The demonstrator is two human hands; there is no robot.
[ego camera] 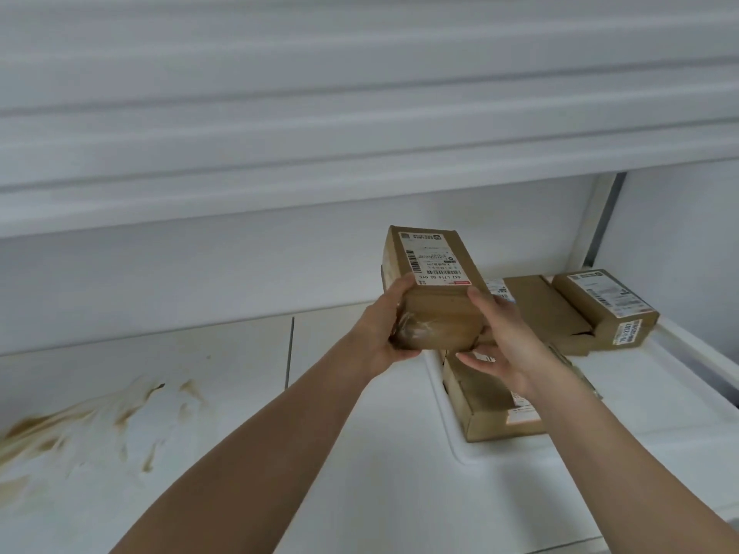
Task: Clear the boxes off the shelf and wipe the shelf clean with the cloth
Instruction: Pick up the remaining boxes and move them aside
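Observation:
A brown cardboard box (434,281) with a white shipping label on top is lifted above the white shelf (360,453). My left hand (386,329) grips its left near corner. My right hand (502,337) holds its right side, fingers curled under the bottom. Below my right wrist a flat cardboard box (486,409) lies on the shelf. At the back right sit a flat brown box (540,309) and a smaller labelled box (608,305). No cloth is in view.
Brown streaky stains (92,421) cover the left part of the shelf. Another shelf board (360,113) hangs close overhead. A raised white ledge (700,353) and an upright post (600,217) bound the right side.

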